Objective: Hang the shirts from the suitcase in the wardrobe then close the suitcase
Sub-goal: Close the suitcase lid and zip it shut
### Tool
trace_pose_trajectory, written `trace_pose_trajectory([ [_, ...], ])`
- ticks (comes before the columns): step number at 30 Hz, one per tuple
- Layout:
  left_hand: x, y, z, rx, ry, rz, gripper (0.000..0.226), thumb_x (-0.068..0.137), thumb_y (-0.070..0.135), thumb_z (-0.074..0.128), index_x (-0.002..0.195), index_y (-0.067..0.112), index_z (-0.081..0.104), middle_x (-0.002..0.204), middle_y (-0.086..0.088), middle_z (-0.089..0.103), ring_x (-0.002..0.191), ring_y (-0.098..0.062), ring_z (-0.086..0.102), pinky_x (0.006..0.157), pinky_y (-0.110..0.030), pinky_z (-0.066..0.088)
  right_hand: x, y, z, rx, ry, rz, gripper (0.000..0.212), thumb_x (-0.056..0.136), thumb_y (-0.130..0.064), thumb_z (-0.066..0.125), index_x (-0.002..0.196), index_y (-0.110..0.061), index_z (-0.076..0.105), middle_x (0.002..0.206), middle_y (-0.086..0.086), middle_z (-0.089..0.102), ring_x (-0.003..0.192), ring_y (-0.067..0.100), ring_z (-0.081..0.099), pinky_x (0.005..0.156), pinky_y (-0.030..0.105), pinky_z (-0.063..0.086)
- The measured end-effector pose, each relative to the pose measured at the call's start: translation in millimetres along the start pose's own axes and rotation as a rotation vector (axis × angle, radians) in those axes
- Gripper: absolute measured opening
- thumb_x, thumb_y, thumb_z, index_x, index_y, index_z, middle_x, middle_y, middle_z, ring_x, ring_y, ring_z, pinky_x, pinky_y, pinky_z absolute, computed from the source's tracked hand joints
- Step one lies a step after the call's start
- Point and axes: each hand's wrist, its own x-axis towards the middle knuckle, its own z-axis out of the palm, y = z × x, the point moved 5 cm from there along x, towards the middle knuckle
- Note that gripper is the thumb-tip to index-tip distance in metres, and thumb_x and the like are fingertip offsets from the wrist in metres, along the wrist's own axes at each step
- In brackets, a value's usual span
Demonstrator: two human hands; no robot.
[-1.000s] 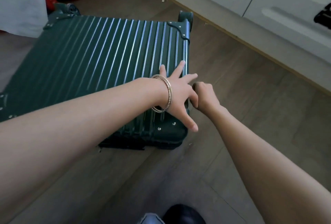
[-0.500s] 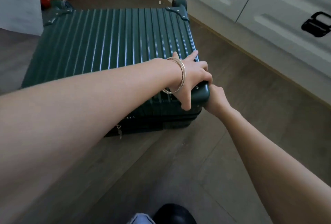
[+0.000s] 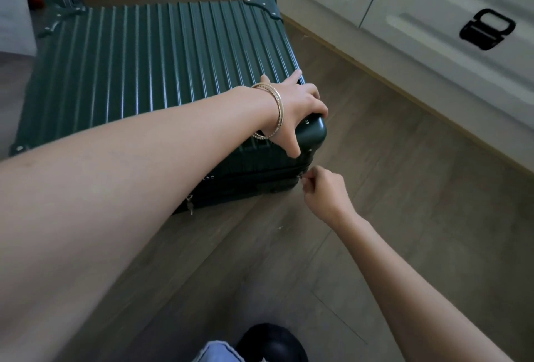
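A dark green ribbed suitcase (image 3: 150, 72) lies flat on the wooden floor (image 3: 404, 188), its lid down, filling the view from 9 to 12 o'clock. The left hand (image 3: 291, 110), with a gold bangle (image 3: 270, 111) on its wrist, presses down on the near right corner of the lid, fingers spread and the thumb hanging over the side. Just below, at 3 o'clock of that corner, the right hand (image 3: 323, 188) pinches a small zipper pull (image 3: 301, 176) on the seam. White wardrobe doors (image 3: 433, 0) run along 1 o'clock.
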Motion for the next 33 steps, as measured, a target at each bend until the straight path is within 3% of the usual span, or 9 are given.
trace_pose_trajectory([
  [8,-9,-5,7,-0.138,0.042,-0.018,0.084,0.072,0.039,0.070,0.142,0.037,0.024,0.157,0.009,0.010,0.146,-0.027,-0.003,0.104,-0.073,0.018,-18,-67,59,0.068,-0.141,-0.125,0.020,0.087,-0.027,0.058,0.098,-0.014,0.070,0.093,0.015,0.071,0.091,0.034,0.064,0.081,0.037,0.054],
  [11,-24,-15,4,-0.248,0.136,0.023,0.077,0.074,0.038,0.069,0.141,0.029,0.032,0.154,0.002,0.023,0.145,-0.023,0.015,0.114,-0.048,0.022,-25,-92,84,0.107,-0.225,-0.148,0.020,0.088,-0.029,0.058,0.097,-0.014,0.068,0.091,0.015,0.070,0.090,0.033,0.065,0.082,0.038,0.055],
  [13,-43,-34,-3,-0.354,0.221,-0.023,0.065,0.077,0.038,0.067,0.135,0.026,0.042,0.148,0.000,0.037,0.137,-0.020,0.033,0.112,-0.036,0.029,-29,-105,97,0.112,-0.262,-0.161,0.020,0.089,-0.027,0.058,0.096,-0.012,0.068,0.094,0.015,0.069,0.092,0.032,0.064,0.083,0.038,0.054],
  [18,-94,-89,-2,-0.492,0.361,-0.236,0.042,0.082,0.030,0.062,0.123,0.023,0.056,0.136,0.000,0.051,0.127,-0.016,0.046,0.103,-0.030,0.036,-39,-125,105,0.174,-0.266,-0.111,0.028,0.090,-0.024,0.058,0.112,-0.007,0.064,0.113,0.016,0.064,0.108,0.030,0.059,0.094,0.031,0.048],
  [23,-134,-125,13,-0.498,0.397,-0.412,0.038,0.083,0.027,0.060,0.120,0.022,0.057,0.135,-0.009,0.051,0.109,-0.023,0.056,0.100,-0.035,0.042,-36,-115,93,0.199,-0.327,-0.014,0.029,0.088,-0.022,0.059,0.114,-0.011,0.067,0.113,0.007,0.068,0.112,0.019,0.059,0.086,0.015,0.037],
  [26,-157,-152,24,-0.433,0.422,-0.560,0.050,0.082,0.030,0.061,0.129,0.020,0.049,0.140,-0.012,0.040,0.124,-0.028,0.044,0.099,-0.040,0.039,-30,-90,71,0.189,-0.212,0.150,0.023,0.086,-0.018,0.057,0.102,-0.012,0.072,0.109,0.013,0.070,0.111,0.028,0.059,0.085,0.022,0.042],
  [29,-187,-185,42,-0.422,0.404,-0.834,0.072,0.079,0.042,0.063,0.140,0.021,0.032,0.150,-0.015,0.021,0.140,-0.034,0.019,0.111,-0.054,0.026,-27,-59,38,0.186,0.032,0.343,0.020,0.083,-0.021,0.057,0.088,-0.004,0.066,0.104,0.024,0.065,0.106,0.038,0.057,0.078,0.028,0.040],
  [31,-209,-201,53,-0.468,0.385,-1.011,0.087,0.076,0.050,0.064,0.145,0.020,0.019,0.154,-0.016,0.008,0.143,-0.038,0.006,0.113,-0.059,0.019,-26,-48,19,0.227,0.193,0.410,0.031,0.081,-0.022,0.061,0.103,0.000,0.055,0.116,0.025,0.057,0.113,0.039,0.053,0.086,0.033,0.041],
  [33,-226,-211,66,-0.569,0.368,-1.144,0.099,0.074,0.054,0.065,0.147,0.020,0.006,0.155,-0.018,0.006,0.142,-0.041,0.012,0.111,-0.058,0.024,-23,-47,6,0.298,0.281,0.419,0.051,0.080,-0.018,0.064,0.120,0.000,0.038,0.130,0.022,0.044,0.119,0.038,0.047,0.095,0.038,0.038],
])
